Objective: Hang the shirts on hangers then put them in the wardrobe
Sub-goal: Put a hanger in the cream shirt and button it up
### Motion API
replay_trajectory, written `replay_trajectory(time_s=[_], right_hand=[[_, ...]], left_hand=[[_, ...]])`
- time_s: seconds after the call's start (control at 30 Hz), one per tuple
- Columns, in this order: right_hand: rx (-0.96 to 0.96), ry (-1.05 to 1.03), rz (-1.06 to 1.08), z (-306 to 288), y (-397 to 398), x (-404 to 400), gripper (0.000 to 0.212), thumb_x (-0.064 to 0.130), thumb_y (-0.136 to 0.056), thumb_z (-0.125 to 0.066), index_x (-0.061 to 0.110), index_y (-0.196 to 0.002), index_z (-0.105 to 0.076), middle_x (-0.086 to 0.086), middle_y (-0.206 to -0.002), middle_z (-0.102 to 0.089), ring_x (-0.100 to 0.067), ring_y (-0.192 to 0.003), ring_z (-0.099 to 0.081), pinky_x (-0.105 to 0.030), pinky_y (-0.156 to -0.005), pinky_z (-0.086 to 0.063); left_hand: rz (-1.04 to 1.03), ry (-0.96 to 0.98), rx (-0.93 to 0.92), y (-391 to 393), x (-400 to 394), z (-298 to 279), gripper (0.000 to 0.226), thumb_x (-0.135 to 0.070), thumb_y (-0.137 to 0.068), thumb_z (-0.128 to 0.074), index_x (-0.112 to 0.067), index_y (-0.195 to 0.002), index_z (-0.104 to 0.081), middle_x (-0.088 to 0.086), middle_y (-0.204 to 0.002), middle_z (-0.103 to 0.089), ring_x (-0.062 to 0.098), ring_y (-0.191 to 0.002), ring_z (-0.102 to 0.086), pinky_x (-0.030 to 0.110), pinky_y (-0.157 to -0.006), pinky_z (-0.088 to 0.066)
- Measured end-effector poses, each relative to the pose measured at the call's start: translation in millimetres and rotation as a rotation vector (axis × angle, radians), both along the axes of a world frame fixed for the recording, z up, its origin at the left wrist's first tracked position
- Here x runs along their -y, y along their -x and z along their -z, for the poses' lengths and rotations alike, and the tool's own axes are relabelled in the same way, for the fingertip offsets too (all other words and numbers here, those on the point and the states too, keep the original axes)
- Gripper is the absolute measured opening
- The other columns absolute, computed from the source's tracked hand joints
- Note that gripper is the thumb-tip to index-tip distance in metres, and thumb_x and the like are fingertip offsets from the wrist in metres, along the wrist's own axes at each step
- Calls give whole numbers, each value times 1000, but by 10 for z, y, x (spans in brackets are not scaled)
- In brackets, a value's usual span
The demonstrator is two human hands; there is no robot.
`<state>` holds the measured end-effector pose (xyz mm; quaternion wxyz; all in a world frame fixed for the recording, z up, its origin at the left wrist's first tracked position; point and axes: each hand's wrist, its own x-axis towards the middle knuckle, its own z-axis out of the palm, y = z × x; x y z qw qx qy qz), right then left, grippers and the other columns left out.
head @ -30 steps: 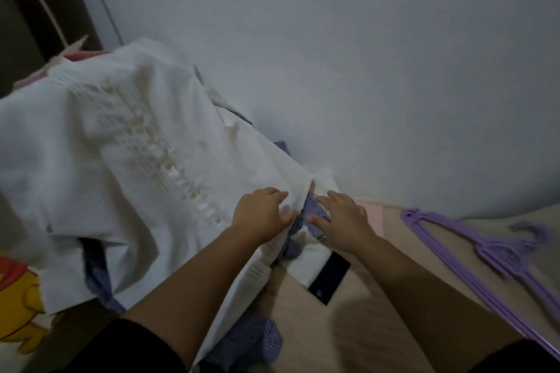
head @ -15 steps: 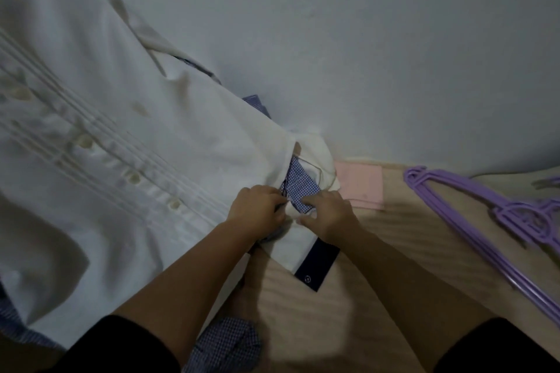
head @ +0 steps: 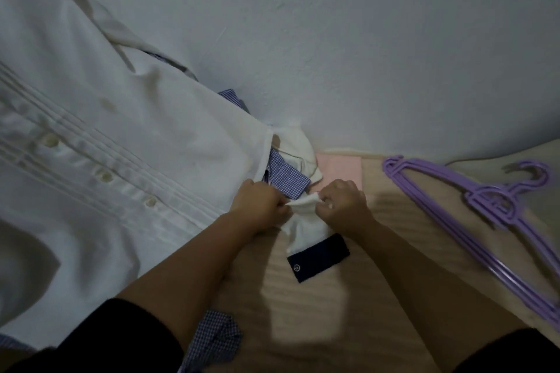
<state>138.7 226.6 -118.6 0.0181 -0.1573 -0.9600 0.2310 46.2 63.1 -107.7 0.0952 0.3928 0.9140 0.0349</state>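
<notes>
While pinching a fold of white cloth between them, left hand [head: 259,203] and right hand [head: 344,204] now meet over the bed [head: 348,312], fingers curled tight on the white sleeve [head: 306,221] with the dark cuff [head: 319,257]. A second ago: both hands flat and apart, feeling among the layers near the checked shirt [head: 286,177]. Now: closed on the sleeve fabric, its edge lifted into a small ridge between the thumbs. Meaning, probably, a shirt chosen out of the heap and about to be drawn free, so still the very start of the hanging step.

Big white shirt [head: 106,136] spread across the left side of the bed, buttons up, overlapping the checked one and partly covering the sleeve's upper end; whether sleeve and big shirt are one garment, cannot tell. Purple hangers [head: 472,206] lying in a stack along the right edge of the bed, well apart from the hands, untouched. Pink cloth [head: 339,166] at the far edge against the wall [head: 333,39]. Wardrobe not in view.

Likely snag: layers tangled, so a pull may drag the whole heap.
</notes>
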Motion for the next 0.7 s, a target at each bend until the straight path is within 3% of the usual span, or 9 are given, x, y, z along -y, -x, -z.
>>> replay_trajectory(time_s=[0.07,0.13,0.23,0.3,0.37,0.47,0.53,0.6,0.7], right_hand=[[80,26,-17,-127,-117,-58,54,43,-68,-42,24,-116,-58,-5,-113,-54,-27,-110,-45,-34,-89,-35],[155,-29,-45,-183,-188,-94,44,43,-80,-52,28,-122,-55,-5,-119,-51,-27,-116,-41,-35,-93,-35],[198,-163,-35,-238,-332,-197,30,37,-86,-58,23,-112,-61,-3,-118,-50,-27,-116,-40,-36,-89,-33],[220,-186,-20,-299,-502,-338,29,39,-85,-61,21,-108,-63,-3,-113,-53,-26,-113,-42,-35,-85,-34],[271,-277,-37,-340,-709,-545,28,41,-88,-57,23,-108,-64,-3,-117,-55,-27,-115,-44,-33,-85,-36],[432,-471,-36,-372,-1029,-908,33,48,-92,-48,29,-118,-59,-4,-129,-48,-28,-123,-39,-38,-96,-36],[545,-516,-31,-352,-1176,-1078,35,45,-94,-43,26,-122,-55,-8,-132,-45,-31,-124,-36,-43,-101,-36],[566,-455,-28,-308,-1208,-1135,34,42,-93,-43,28,-122,-54,-8,-133,-45,-31,-125,-35,-46,-103,-34],[434,-236,13,-260,-1093,-1032,42,41,-84,-50,40,-126,-50,3,-137,-46,-25,-127,-36,-41,-102,-30]], left_hand=[[-7,-109,106,-168,-191,-99,38,-44,-88,-52,-12,-77,-68,4,-79,-67,23,-81,-61,30,-71,-35],[14,-195,182,-335,-353,-194,30,-37,-90,-59,-16,-68,-62,2,-70,-61,21,-75,-59,30,-70,-36],[20,-262,201,-491,-458,-277,16,-37,-87,-64,-25,-92,-72,-2,-88,-69,16,-87,-62,27,-83,-40],[-16,-265,226,-524,-438,-282,41,-35,-82,-67,-26,-122,-64,-4,-119,-66,15,-110,-58,27,-97,-39],[15,-177,196,-540,-405,-253,57,-35,-83,-67,-25,-137,-51,-5,-137,-54,16,-124,-50,32,-106,-34],[93,-90,120,-586,-393,-159,51,-31,-86,-62,-20,-135,-52,-4,-140,-51,21,-126,-49,34,-102,-37],[106,-165,97,-653,-404,-93,40,-30,-89,-56,-18,-127,-58,-2,-131,-57,22,-118,-54,34,-93,-44],[129,-232,78,-711,-428,-52,37,-35,-87,-52,-18,-118,-62,-1,-119,-61,23,-108,-58,37,-87,-48],[132,-246,23,-705,-468,-9,40,-36,-86,-61,-16,-120,-62,1,-121,-60,22,-107,-58,39,-89,-48]])
